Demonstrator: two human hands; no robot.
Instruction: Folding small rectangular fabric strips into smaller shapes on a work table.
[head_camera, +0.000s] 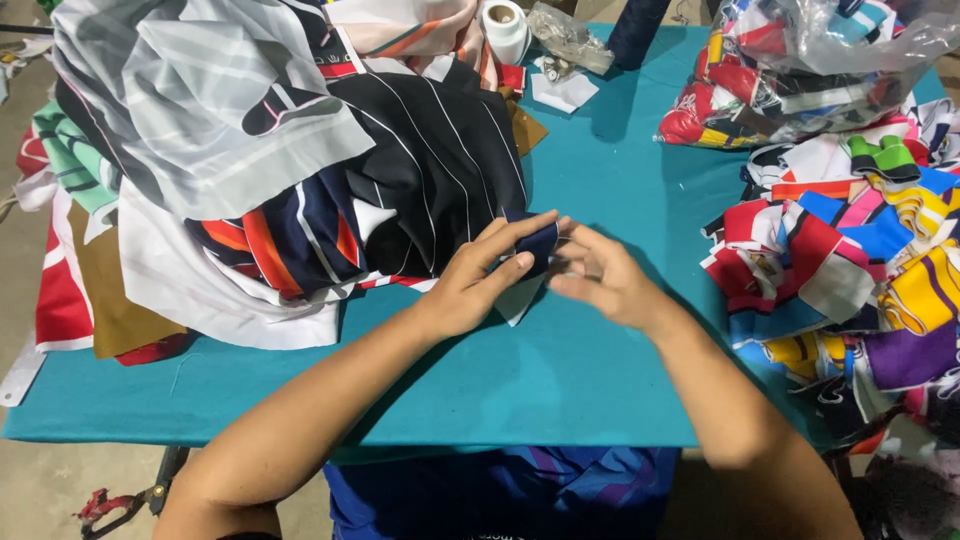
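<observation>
My left hand (478, 280) pinches a small navy fabric piece (538, 242) with a white underside between thumb and fingers, just above the teal table (560, 370). My right hand (600, 275) meets it from the right, fingertips touching the same piece. The piece sits at the edge of a large heap of cut fabric (300, 170) in black with thin white stripes, grey, navy, orange and white.
A heap of small bright folded pieces (850, 260) fills the right side. A clear plastic bag of more pieces (790, 70) lies at the back right. A white tape roll (505, 28) and crumpled plastic (570, 38) sit at the back. Red-handled scissors (115, 503) hang at the lower left.
</observation>
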